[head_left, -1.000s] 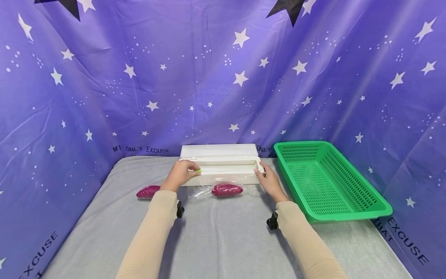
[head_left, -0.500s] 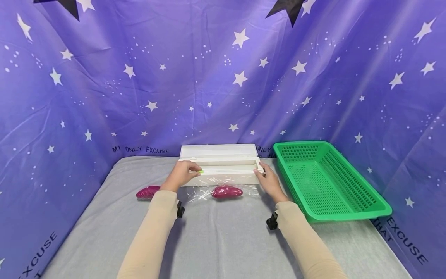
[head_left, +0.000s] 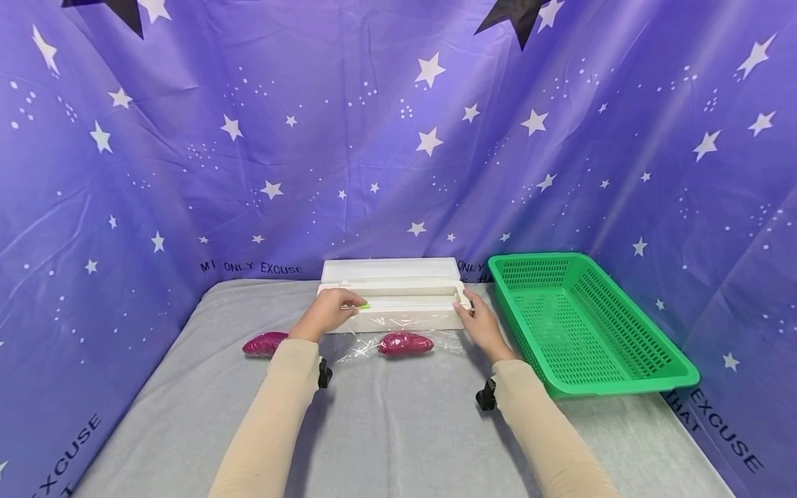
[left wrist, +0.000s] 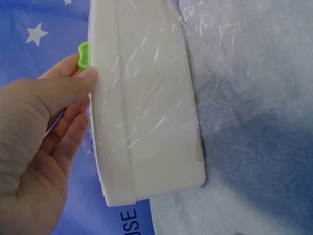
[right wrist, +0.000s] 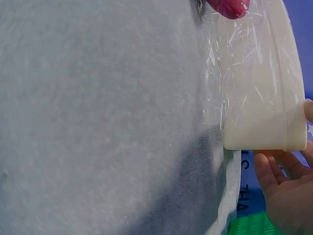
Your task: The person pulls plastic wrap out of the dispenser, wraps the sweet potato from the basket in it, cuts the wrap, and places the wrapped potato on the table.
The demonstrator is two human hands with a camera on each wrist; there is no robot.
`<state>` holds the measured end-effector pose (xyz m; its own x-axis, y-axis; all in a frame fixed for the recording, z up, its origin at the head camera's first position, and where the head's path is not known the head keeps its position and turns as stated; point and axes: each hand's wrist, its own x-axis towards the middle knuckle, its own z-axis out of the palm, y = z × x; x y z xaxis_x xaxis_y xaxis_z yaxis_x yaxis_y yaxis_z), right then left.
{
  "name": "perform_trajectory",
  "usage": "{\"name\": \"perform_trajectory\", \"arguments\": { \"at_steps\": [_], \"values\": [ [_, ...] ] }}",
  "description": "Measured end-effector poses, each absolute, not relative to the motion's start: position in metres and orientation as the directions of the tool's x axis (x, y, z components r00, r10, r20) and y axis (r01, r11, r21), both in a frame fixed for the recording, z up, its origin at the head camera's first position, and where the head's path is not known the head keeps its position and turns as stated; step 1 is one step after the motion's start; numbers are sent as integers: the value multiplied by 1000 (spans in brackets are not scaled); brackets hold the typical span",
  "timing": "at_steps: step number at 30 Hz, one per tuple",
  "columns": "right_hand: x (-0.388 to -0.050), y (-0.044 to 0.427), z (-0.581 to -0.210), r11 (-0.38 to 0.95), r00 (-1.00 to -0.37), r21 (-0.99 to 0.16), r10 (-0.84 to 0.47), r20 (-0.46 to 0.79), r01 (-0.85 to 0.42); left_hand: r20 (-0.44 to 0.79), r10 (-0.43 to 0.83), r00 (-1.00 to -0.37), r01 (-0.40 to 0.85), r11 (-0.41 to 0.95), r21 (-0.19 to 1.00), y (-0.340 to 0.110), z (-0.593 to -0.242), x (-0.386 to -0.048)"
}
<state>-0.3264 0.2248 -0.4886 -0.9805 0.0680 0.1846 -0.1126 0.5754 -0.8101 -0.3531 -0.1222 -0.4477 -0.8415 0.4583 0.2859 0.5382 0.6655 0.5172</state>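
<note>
A white cling film dispenser box (head_left: 429,319) stands at the back of the table with its lid (head_left: 391,270) raised. Thumb and forefinger of my left hand (head_left: 325,315) pinch the light green slide cutter (left wrist: 84,56) on the box's rim, left of its middle. My right hand (head_left: 482,324) grips the box's right end, thumb at the rim and fingers against the end wall. Clear cling film (left wrist: 151,98) hangs down the box front onto the table, with a purple sweet potato (head_left: 406,344) on or in it. Another purple sweet potato (head_left: 264,344) lies left, partly behind my left forearm.
An upright green plastic basket (head_left: 563,387) with perforated walls stands close to the right of my right hand. Grey cloth (head_left: 398,429) covers the table. A purple star-printed curtain (head_left: 373,138) rises right behind the box and along both sides.
My left hand has slid a little to the right along the box rim, and the green slide cutter has moved with it. My right hand stays at the box's right end.
</note>
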Motion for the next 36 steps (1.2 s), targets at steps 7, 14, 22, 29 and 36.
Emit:
{"name": "perform_trajectory", "arguments": {
  "at_steps": [7,14,22,29,36],
  "values": [
    [-327,225,-488,571,-982,-814,71,172,-102,299,450,-842,538,652,534,-121,-447,-353],
    [-327,226,-489,569,-982,-815,68,177,-107,313,438,-842,539,672,508,-116,-446,-355],
    [-328,228,-490,552,-984,-827,59,170,-109,282,424,-860,509,694,509,-110,-443,-356],
    [-327,232,-492,519,-986,-848,52,158,-108,285,429,-857,515,687,514,-106,-444,-356],
    [-326,235,-493,518,-988,-847,22,154,-120,284,426,-859,512,701,496,-100,-446,-359]
  ]
}}
